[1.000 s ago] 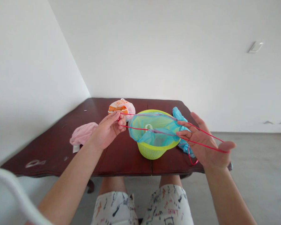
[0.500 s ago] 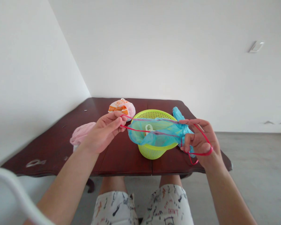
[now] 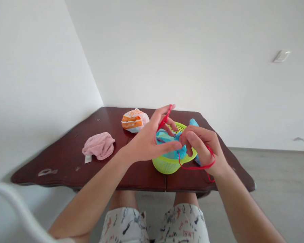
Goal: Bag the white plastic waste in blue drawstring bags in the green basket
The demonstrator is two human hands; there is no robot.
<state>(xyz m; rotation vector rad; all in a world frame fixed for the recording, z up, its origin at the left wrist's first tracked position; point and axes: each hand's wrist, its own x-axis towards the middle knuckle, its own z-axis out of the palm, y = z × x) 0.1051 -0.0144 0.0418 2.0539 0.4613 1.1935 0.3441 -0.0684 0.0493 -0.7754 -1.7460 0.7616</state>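
A lime green perforated basket stands on the dark wooden table, lined with a blue plastic bag. Its red drawstring loops around my right hand, which is closed on the gathered blue plastic above the basket. My left hand meets it from the left, pinching the red string between raised fingers and touching the bag's bunched top. The two hands hide most of the basket's opening.
A crumpled pink cloth lies on the table's left part. An orange and white plastic bag sits behind the basket by the wall. White walls stand left and behind; grey floor lies to the right. My knees are under the table's near edge.
My hands have come together over the basket. The drawstring that was stretched wide between them is now pulled in, and the bag's mouth is bunched up. The view has shifted slightly.
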